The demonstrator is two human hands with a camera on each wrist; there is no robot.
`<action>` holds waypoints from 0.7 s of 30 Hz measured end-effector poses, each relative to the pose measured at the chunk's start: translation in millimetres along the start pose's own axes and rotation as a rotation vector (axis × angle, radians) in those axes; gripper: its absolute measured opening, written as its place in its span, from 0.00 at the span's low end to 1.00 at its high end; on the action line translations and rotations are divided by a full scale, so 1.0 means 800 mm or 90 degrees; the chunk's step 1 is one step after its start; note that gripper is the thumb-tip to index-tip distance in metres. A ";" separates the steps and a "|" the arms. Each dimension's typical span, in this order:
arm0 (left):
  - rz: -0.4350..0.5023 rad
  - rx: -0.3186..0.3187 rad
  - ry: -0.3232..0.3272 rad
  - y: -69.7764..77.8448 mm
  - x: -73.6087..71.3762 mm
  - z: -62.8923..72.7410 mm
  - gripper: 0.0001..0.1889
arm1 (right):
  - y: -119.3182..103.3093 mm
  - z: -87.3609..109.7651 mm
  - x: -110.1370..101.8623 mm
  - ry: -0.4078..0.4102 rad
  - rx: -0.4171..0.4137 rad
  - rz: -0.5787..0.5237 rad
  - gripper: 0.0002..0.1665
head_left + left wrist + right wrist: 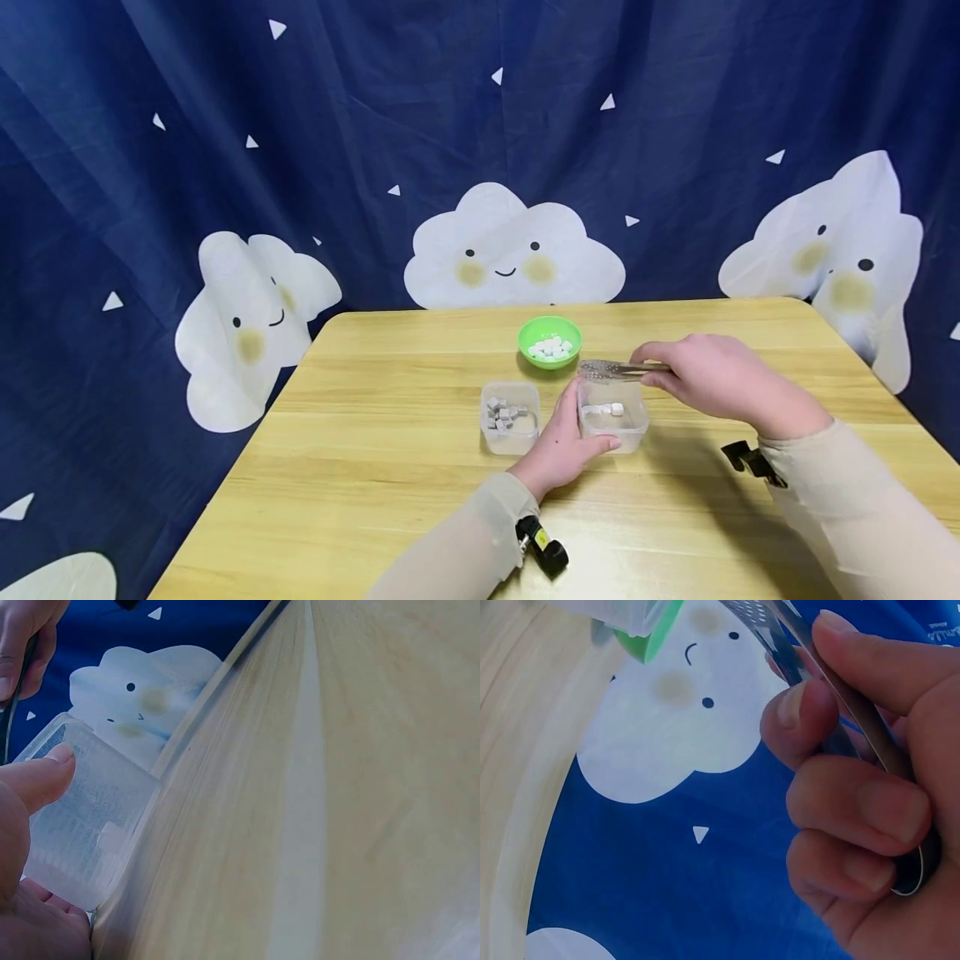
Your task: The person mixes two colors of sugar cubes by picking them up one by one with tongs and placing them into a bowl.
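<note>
So, the tongs (622,369): thin shiny metal, little holes through the wide ends, curved round at the back. Right now they're over the far rim of the clear tub (632,442), close to the green bowl (550,323). The right hand (716,379) has its fingers curled round both legs. Can't tell whether the tips are pinching anything; I can't make out a cube there.

My guess is they're light, springy and a bit slick, so mid-leg is the spot to hold, with a gentle squeeze.

The left hand (561,446) grips the tub, thumb on the near side, fingers along its left. It's frosted plastic, squarish with rounded corners, probably light and slightly flexy, so it'd slide easily unless steadied by the walls.

White cubes (617,409) inside look small and smooth, likely feather-light and prone to popping out of metal tips. I'd take them flat face to flat face. More white bits (550,347) sit in the bowl, grey cubes (506,413) in the other tub (510,445).
</note>
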State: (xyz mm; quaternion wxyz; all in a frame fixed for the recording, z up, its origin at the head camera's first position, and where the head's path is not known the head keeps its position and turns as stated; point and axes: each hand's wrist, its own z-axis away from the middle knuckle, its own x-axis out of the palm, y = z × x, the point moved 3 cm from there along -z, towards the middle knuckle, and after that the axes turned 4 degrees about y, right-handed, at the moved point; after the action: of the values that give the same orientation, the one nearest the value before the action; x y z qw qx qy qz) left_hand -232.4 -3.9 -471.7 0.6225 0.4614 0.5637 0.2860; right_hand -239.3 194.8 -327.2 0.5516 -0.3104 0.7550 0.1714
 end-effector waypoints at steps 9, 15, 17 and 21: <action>-0.002 0.000 0.003 -0.001 0.000 -0.001 0.55 | 0.007 -0.011 0.002 0.023 0.014 0.009 0.12; -0.004 0.004 -0.001 -0.001 0.000 0.000 0.56 | 0.010 -0.019 0.006 0.042 0.017 -0.016 0.11; -0.003 0.005 -0.001 -0.001 0.000 0.000 0.56 | 0.011 -0.022 0.008 0.052 0.016 -0.020 0.12; -0.003 0.006 0.002 -0.002 0.000 -0.001 0.56 | 0.016 -0.027 0.017 0.068 0.016 -0.024 0.14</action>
State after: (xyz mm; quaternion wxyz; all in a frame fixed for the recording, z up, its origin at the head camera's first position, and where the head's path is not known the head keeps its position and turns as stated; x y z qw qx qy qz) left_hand -233.5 -4.3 -473.4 0.6200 0.4626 0.5673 0.2823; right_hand -266.4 187.7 -333.5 0.5174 -0.3267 0.7794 0.1348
